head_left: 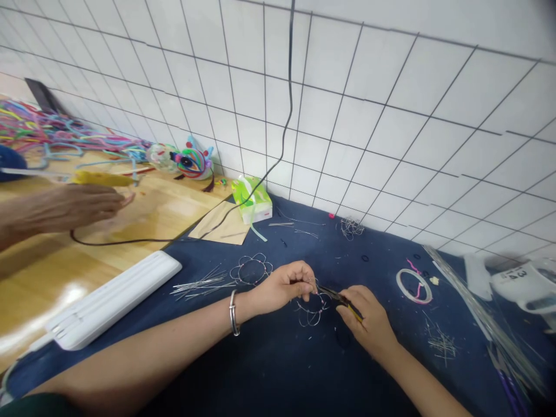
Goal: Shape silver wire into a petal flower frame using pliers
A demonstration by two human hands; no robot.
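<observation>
My left hand (292,282), a silver bangle at its wrist, pinches a flower-shaped wire frame (313,315) whose thin loops hang below the fingers. My right hand (365,318) is closed around pliers (336,296) with yellow on the handle. The jaws of the pliers reach the wire at my left fingertips; whether they grip it is too small to tell. Left of my left hand, a second wire flower frame (252,270) lies on the dark blue cloth (269,370), beside a bunch of straight wire pieces (202,285).
A white power strip (115,298) lies at left. Behind are a green tissue pack (252,200) and tangled wire (351,227). At right are a tape roll (414,286), wire scraps (442,341), long wires (490,324) and a glue gun (516,284). A co-worker's hand (82,205) is at far left.
</observation>
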